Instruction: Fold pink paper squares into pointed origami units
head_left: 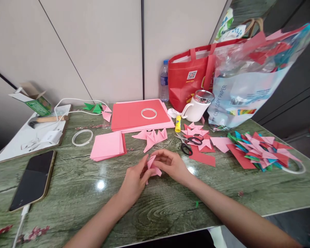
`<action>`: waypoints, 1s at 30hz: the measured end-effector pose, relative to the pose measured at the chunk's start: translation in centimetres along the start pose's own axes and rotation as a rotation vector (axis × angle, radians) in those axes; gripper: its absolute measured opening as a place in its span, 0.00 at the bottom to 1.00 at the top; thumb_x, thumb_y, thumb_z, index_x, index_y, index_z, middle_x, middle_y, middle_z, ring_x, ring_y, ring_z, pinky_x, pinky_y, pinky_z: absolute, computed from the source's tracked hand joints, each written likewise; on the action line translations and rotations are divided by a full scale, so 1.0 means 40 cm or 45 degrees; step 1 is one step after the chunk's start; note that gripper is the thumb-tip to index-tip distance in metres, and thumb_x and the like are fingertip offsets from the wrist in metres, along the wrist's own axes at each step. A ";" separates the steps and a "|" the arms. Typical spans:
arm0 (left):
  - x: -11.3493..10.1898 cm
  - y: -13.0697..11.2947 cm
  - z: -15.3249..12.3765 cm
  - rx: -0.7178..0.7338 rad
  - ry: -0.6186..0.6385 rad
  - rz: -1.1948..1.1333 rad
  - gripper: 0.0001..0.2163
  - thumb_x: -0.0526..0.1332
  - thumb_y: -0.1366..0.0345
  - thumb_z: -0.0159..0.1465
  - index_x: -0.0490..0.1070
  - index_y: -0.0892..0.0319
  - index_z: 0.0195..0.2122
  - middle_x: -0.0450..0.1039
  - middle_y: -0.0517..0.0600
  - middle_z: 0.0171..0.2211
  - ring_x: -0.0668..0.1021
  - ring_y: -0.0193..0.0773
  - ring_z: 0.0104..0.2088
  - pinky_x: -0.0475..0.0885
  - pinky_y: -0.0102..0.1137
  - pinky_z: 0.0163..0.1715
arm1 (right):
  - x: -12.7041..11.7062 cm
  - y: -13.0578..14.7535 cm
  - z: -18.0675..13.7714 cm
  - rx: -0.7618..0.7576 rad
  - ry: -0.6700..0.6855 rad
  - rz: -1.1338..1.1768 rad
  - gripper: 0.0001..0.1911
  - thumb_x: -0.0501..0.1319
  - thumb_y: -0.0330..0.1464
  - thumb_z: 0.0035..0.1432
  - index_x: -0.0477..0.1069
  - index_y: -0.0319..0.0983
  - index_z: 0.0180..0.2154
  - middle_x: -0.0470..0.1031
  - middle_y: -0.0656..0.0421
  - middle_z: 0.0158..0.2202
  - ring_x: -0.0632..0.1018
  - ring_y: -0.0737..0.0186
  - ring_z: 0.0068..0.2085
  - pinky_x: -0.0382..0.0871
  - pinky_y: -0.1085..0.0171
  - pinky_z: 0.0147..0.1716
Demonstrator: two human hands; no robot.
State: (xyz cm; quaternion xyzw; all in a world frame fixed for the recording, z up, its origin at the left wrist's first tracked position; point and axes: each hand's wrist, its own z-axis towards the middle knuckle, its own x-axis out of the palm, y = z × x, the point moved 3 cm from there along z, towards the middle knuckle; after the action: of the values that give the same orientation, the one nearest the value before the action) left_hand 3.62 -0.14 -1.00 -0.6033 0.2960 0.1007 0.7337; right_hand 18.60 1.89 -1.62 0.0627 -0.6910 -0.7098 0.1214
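Both the left hand [134, 181] and the right hand [172, 164] pinch a small folded pink paper [153, 166] between their fingertips, just above the green table [93, 193]. Behind the paper lies a stack of pink squares [107, 145]; scissors [187, 143] lie behind it to the right.

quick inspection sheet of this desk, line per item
surface: green wood-grain table, glossy
job's things: folded pink paper piece; pink square stack; folded pink units
clutter: scissors, glue stick, tape rings, mug, bottle, mixed folded pile
grippers: left hand and right hand both pinch the piece
cables: white cable to charger; phone plugged in
surroundings: wall panels, red bag, paper pack
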 end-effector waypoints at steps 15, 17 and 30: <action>-0.017 -0.014 0.011 -0.200 -0.060 -0.672 0.30 0.56 0.67 0.59 0.44 0.54 0.62 0.70 0.55 0.47 0.75 0.35 0.32 0.73 0.32 0.34 | -0.003 0.027 -0.017 -0.438 0.029 -0.682 0.14 0.63 0.33 0.52 0.71 0.42 0.43 0.74 0.53 0.42 0.74 0.57 0.42 0.70 0.59 0.40; -0.016 -0.010 0.011 -0.218 -0.069 -0.668 0.32 0.56 0.68 0.58 0.44 0.52 0.62 0.67 0.56 0.49 0.75 0.33 0.29 0.73 0.31 0.32 | -0.002 0.026 -0.018 -0.429 0.016 -0.693 0.12 0.60 0.32 0.55 0.71 0.42 0.43 0.74 0.54 0.41 0.75 0.58 0.40 0.71 0.60 0.37; -0.025 -0.012 0.015 -0.161 -0.140 -0.765 0.34 0.57 0.74 0.54 0.44 0.50 0.59 0.67 0.50 0.43 0.70 0.28 0.25 0.68 0.24 0.26 | -0.010 0.022 -0.017 -0.320 -0.165 -0.770 0.13 0.53 0.36 0.60 0.71 0.38 0.28 0.71 0.59 0.23 0.70 0.66 0.24 0.63 0.67 0.23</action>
State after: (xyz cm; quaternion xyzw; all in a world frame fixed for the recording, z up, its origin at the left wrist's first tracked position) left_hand 3.26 0.50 0.02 -0.7019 0.0574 -0.0699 0.7065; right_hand 19.25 1.31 -0.80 0.2042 -0.5545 -0.7958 -0.1321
